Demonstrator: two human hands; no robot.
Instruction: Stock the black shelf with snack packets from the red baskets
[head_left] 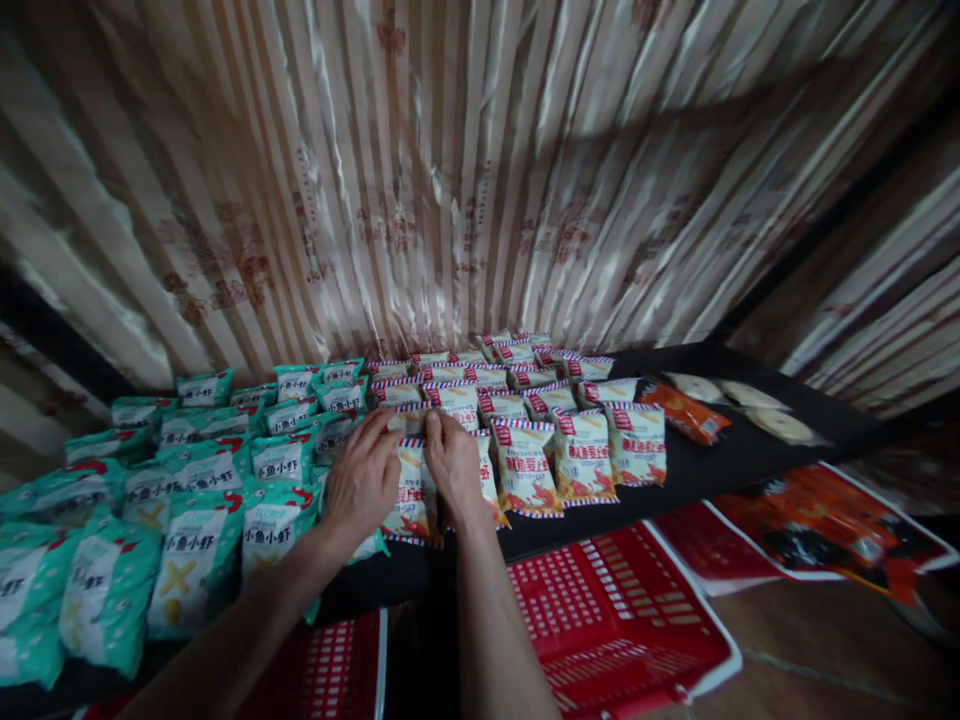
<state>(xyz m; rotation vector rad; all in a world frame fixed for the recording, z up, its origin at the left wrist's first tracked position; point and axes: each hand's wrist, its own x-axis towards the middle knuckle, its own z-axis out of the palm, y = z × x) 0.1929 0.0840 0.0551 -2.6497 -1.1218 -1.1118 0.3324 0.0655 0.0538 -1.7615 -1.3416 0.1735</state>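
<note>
My left hand (366,476) and my right hand (454,458) are at the front row of cream snack bags with striped edges. Between them stands one such snack bag (412,490), its upper corners pinched by my closed fingers. Part of its top lies behind the hands, and the fingertips are partly hidden. Another cream snack bag (487,478) is partly covered by my right hand. Further right in the same row is a snack bag (526,470), upright. Teal snack bags (196,560) stand in rows to the left of my left hand.
The bags stand on a black shelf (720,455) against a striped curtain (450,180). An orange packet (686,412) and flat, pale round packets (780,424) lie at the right. Below are a red basket (600,610) and orange packages (825,520) in another container.
</note>
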